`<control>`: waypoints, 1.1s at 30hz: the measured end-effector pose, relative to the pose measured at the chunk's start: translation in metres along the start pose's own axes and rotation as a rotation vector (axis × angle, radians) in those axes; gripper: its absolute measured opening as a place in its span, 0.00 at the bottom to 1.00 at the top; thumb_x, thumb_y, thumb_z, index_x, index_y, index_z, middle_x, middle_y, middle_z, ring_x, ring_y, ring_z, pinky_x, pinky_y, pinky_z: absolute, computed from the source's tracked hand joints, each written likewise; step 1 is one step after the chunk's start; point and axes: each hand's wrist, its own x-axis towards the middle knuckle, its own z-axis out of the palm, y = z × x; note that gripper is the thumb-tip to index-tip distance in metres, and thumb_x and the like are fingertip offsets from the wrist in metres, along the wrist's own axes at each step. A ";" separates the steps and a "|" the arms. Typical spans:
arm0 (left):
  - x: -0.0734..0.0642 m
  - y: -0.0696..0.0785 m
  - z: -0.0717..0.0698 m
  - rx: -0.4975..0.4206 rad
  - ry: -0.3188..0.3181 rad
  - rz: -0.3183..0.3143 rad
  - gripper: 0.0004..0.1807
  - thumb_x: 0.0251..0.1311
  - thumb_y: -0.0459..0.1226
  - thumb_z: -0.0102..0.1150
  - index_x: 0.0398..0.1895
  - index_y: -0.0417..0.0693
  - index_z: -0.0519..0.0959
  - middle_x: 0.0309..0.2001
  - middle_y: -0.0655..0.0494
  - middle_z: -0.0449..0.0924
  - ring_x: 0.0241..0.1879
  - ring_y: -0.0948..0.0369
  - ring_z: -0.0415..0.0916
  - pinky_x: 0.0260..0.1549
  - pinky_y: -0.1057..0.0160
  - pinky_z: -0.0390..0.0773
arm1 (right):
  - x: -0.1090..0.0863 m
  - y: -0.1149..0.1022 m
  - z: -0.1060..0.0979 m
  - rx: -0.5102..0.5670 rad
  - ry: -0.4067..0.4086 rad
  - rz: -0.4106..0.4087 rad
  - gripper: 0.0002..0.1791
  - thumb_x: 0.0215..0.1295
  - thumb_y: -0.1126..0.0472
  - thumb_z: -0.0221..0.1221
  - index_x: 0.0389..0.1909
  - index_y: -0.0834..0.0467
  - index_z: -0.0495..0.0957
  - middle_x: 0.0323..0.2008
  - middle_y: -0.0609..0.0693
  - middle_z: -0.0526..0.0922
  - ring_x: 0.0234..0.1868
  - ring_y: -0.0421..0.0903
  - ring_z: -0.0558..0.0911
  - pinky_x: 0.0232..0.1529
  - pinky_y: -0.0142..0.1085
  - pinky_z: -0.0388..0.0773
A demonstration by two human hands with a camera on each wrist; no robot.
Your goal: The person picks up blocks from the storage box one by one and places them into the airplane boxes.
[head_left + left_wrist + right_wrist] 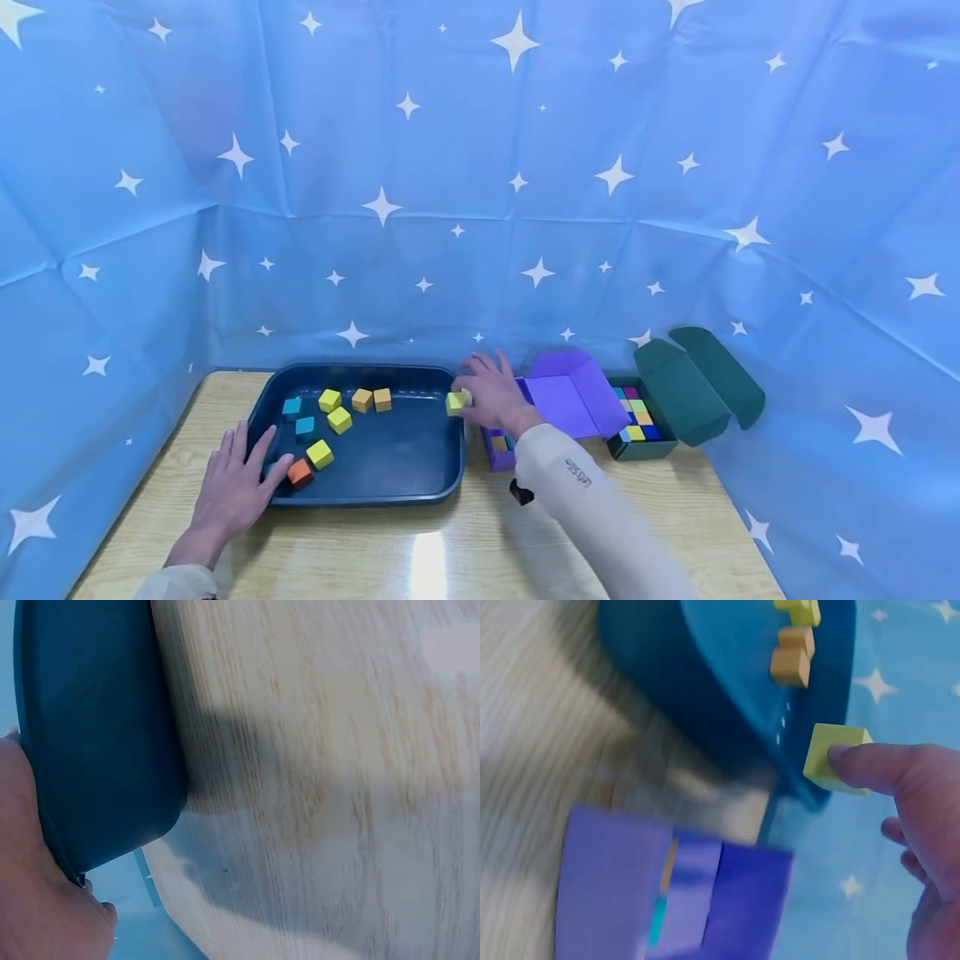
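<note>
Pinching a yellow-green cube [454, 404] in my right hand [493, 396], thumb on one face. On the head feed it sits at the right end of the dark blue tray [390, 467], and the right wrist cam shows it just beside the tray's rim. My left hand [232, 483] has its fingers spread across the tray's left edge, no cube in it. That thumb's right by the orange-red cube [300, 473], but I can't tell if they touch.

Also in the tray: two teal cubes [305, 429] toward the left, three yellow cubes [340, 419], and two tan cubes [362, 401] side by side near the back.

Right of the tray I've got a purple box [503, 462], lid [562, 400] folded back, partly hidden by my right arm. Beyond it, a dark green box [647, 451] holds rows of mixed-colour cubes. Everything's on a wood-grain table [375, 550] with a blue starry sheet [480, 275] behind.
</note>
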 end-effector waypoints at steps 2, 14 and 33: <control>0.000 0.000 -0.001 -0.009 -0.013 0.006 0.43 0.71 0.62 0.36 0.76 0.41 0.50 0.75 0.26 0.30 0.73 0.29 0.26 0.66 0.25 0.36 | -0.007 0.013 -0.003 0.005 0.005 0.022 0.19 0.60 0.46 0.65 0.52 0.40 0.80 0.70 0.49 0.67 0.77 0.52 0.55 0.76 0.61 0.40; 0.001 -0.003 -0.003 -0.003 -0.040 0.008 0.47 0.67 0.65 0.40 0.76 0.42 0.49 0.75 0.25 0.30 0.72 0.28 0.27 0.65 0.24 0.35 | -0.040 0.066 -0.007 -0.045 -0.047 0.081 0.18 0.56 0.44 0.68 0.47 0.43 0.83 0.69 0.53 0.69 0.76 0.57 0.57 0.75 0.62 0.41; 0.000 -0.003 -0.016 -0.022 -0.106 0.056 0.59 0.50 0.67 0.60 0.77 0.45 0.48 0.74 0.24 0.33 0.71 0.27 0.35 0.60 0.21 0.40 | -0.058 0.072 0.008 -0.252 -0.135 0.026 0.14 0.49 0.48 0.73 0.39 0.39 0.86 0.64 0.51 0.75 0.74 0.56 0.61 0.74 0.63 0.47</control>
